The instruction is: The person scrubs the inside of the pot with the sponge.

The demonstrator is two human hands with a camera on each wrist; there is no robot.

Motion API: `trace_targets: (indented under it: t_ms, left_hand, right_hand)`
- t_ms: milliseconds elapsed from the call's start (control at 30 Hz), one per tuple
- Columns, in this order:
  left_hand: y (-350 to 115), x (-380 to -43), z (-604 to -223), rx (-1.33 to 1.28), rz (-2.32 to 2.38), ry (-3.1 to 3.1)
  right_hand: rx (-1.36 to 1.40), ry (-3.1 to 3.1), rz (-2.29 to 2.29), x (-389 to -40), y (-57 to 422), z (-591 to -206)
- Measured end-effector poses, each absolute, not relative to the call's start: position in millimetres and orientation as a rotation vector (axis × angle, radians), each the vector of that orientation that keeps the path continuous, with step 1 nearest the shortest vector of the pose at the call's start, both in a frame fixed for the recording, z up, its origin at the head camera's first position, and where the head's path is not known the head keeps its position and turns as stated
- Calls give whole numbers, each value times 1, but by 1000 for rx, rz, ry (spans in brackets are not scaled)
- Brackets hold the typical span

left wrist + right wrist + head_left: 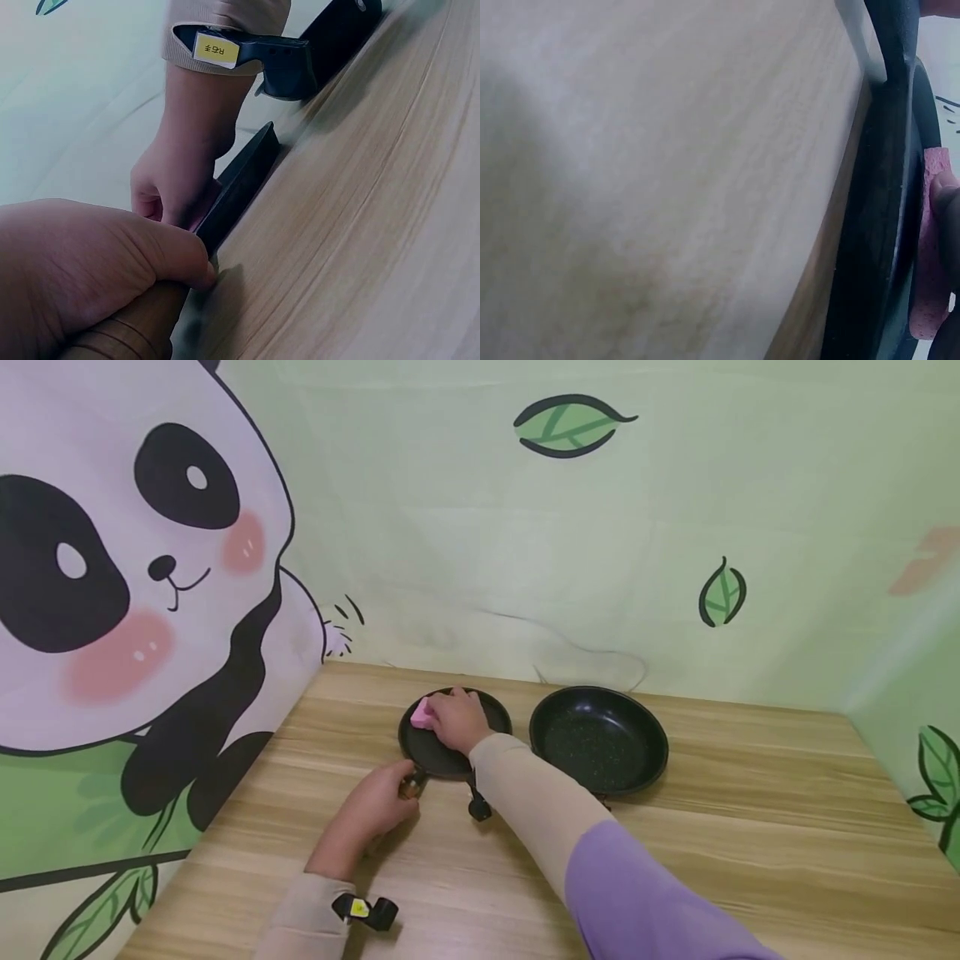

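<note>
Nearest us are the two sleeves, the left one (300, 918) behind the left hand and the right one (660, 893) running up behind the right hand. From the left, we see the left hand (375, 802) grasping the brown handle (127, 322), with the small pan (442, 760) just beyond it on the table (750, 827). On the inside of that pan, ahead and to the right of the left hand, lies the pink sponge (422, 713), held against the surface in the fingers of the right hand (459, 718), which reaches over the pan. We take the wiping of the small pan to be under way: pan steadied, sponge taken up and set to the surface. How much has been wiped we cannot tell, since no marks or clean patches show, and the right hand covers part of the inside. Finishing the surface and letting go of sponge and handle seem to be what is left. To the right of the right hand, the big pan (600, 743) sits with neither hand holding it; whether it has been wiped we cannot say.
</note>
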State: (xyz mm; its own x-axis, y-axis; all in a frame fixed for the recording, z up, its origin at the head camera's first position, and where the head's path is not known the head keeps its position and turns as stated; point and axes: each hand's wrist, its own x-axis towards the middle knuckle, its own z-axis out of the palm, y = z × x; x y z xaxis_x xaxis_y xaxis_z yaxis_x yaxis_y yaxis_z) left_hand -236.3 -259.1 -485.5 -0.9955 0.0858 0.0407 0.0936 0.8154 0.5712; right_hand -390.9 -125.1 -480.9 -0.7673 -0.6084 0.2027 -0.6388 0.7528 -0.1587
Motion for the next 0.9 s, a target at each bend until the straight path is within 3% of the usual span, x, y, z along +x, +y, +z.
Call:
trace_targets:
  t_ms: [900]
  left_hand:
    - [-261, -236, -490, -91, -1037, -2936]
  right_hand:
    - [1594, -2637, 154, -370, -99, -468]
